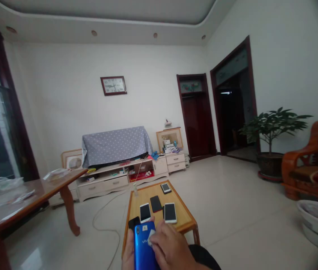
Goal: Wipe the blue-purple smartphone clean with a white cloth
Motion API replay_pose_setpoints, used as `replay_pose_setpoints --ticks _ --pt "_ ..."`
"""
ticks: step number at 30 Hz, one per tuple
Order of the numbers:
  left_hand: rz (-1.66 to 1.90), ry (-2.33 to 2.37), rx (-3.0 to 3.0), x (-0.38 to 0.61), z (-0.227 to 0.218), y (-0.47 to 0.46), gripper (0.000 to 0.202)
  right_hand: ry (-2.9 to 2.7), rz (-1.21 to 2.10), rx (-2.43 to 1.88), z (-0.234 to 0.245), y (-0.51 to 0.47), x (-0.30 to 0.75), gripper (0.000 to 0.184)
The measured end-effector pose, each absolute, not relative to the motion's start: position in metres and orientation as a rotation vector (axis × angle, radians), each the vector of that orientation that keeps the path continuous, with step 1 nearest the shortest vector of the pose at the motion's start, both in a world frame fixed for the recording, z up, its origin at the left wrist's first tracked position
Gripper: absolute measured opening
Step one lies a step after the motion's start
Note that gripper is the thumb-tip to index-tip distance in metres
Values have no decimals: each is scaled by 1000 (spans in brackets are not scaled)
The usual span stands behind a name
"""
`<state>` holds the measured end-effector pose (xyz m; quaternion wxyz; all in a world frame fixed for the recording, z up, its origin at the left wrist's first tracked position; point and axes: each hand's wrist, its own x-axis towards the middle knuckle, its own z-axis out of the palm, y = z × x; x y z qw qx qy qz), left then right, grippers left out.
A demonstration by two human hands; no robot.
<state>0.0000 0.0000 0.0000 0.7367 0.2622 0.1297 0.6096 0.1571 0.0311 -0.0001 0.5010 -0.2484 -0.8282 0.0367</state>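
Observation:
My left hand is wrapped round a blue vivo smartphone, its back facing me and a small white sticker near the camera. My right hand pinches a small white pad against the back of the phone, beside the logo; whether it is cloth or paper I cannot make out. Just beyond my hands, several other phones lie on a low wooden table: a white-framed one, a black one, a larger white one and a small one at the far end.
A small clear bottle stands at the table's far left corner. To the left is a brown table with plastic bags. A white cabinet lines the back wall. A cable crosses the floor. On the right are a potted plant and a white tub.

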Motion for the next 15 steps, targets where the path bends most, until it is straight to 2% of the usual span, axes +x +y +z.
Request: replay_pose_setpoints --ticks 3,5,8,12,15 --pt "1340 184 576 5 8 2 72 -2073 56 -507 -33 18 156 10" --pt "1325 133 565 9 9 3 74 -2087 53 -473 -36 13 156 9" --pt "1302 191 538 15 4 5 71 -2058 60 -481 -8 19 160 12" --pt "1329 343 517 20 -3 6 61 -1959 92 -744 36 37 164 16" --pt "1329 302 531 15 -1 6 64 -1980 105 -707 28 37 164 16"
